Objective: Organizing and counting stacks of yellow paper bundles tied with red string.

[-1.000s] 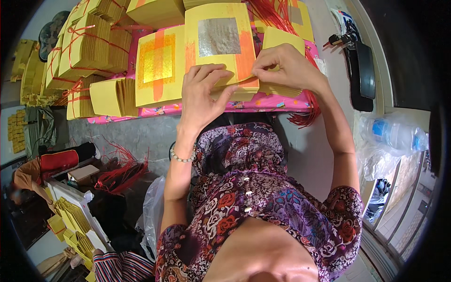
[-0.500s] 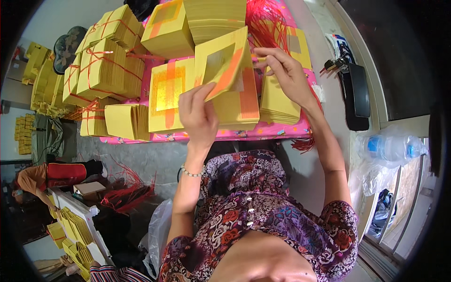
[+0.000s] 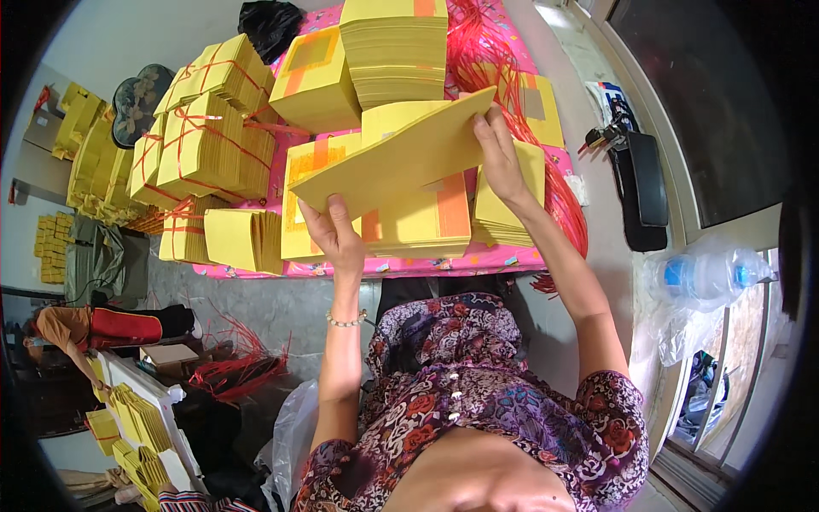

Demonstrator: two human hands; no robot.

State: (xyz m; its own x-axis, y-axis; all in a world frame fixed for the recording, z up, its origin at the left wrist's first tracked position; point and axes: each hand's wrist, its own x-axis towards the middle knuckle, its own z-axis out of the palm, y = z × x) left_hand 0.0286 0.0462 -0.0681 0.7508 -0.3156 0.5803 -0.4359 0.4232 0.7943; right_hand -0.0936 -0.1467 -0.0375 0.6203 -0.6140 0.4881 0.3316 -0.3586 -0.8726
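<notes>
A large yellow paper sheet (image 3: 401, 154) is lifted above the pink-covered table (image 3: 384, 266), tilted up to the right. My left hand (image 3: 334, 235) grips its lower left corner. My right hand (image 3: 499, 158) grips its upper right edge. Under the sheet lies a stack of yellow paper with orange stripes (image 3: 418, 222). A smaller yellow stack (image 3: 503, 213) lies just right of it, below my right hand.
Bundles of yellow paper tied with red string (image 3: 209, 141) fill the table's left. A tall stack (image 3: 397, 51) stands at the back, beside loose red strings (image 3: 546, 171). A black pouch (image 3: 644, 192) and a plastic bottle (image 3: 704, 277) lie right. Another person (image 3: 64, 333) bends at far left.
Both hands have lifted the top sheet off the stack and turned it over, so its plain yellow back faces up. The view has shifted to show more of the table's far side.
</notes>
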